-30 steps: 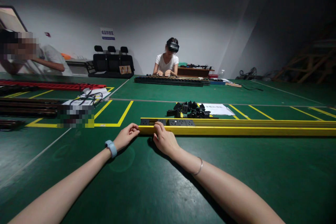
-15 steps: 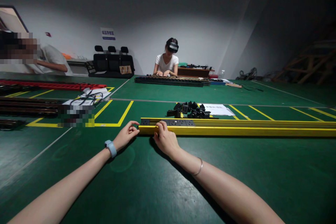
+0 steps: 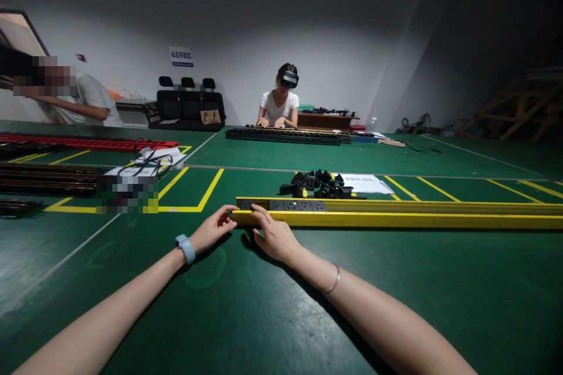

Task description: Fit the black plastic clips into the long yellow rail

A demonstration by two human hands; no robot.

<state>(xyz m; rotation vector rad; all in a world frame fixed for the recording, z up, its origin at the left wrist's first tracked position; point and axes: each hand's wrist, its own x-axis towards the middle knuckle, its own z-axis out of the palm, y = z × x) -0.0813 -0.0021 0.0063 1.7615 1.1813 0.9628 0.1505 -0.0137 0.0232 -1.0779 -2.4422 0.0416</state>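
Evidently your left hand [image 3: 214,227] and right hand [image 3: 273,235], both unclasped, only touched the long yellow metal rail [image 3: 396,220] at its nine-o'clock end; it looked stiff, heavy, best gripped by its sidewalls.

Yellow rail [image 3: 396,220], green yellow-lined table [image 3: 246,304]

A long rail [image 3: 396,220] lies across the table [image 3: 264,316], running from the middle off to the right. The left hand [image 3: 211,229] sits at its left end and the right hand [image 3: 275,237] just right of that, on its near side. Sockets [image 3: 299,205] sit in the rail's left end. Behind it lies a pile of parts [image 3: 319,183], with a sheet [image 3: 365,183] to the right. Bars [image 3: 48,179] lie far left. Farther off, a seated person [image 3: 279,102] is behind a long strip [image 3: 284,135], with chairs [image 3: 189,102] to the left.
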